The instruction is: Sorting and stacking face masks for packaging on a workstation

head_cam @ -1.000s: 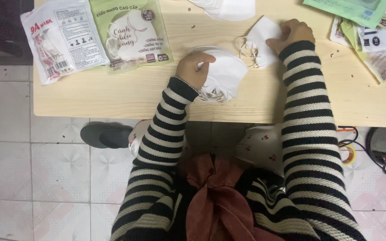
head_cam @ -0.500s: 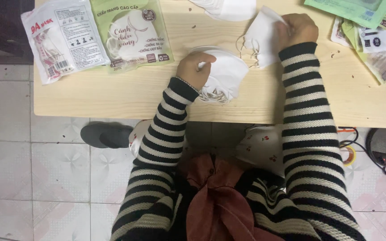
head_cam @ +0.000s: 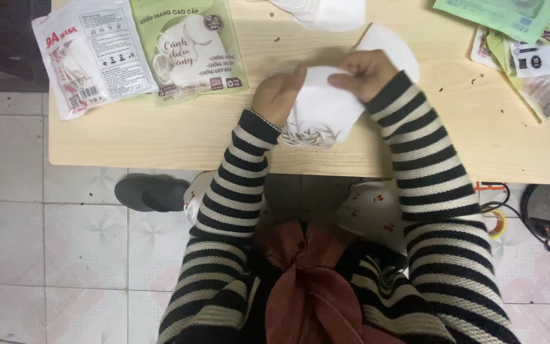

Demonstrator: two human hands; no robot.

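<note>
1 head-worn camera looks steeply down from close above, facing the bench (head_cam: 160, 137) edge, striped sleeves (head_cam: 434, 185) and tiled floor (head_cam: 46, 255) below.

A pale wooden table (head_cam: 160, 137) was set over a tiled floor (head_cam: 39, 255). At its far left, two flat mask packets were laid side by side, a white one (head_cam: 90, 54) and a green one (head_cam: 189, 48). A pile of white masks (head_cam: 316, 118) was placed near the middle of the near edge. More white pieces (head_cam: 329, 9) were seen at the far edge, and green and printed packets (head_cam: 529, 44) were spread at the far right. A dark slipper (head_cam: 151, 193) was left on the floor.
</note>
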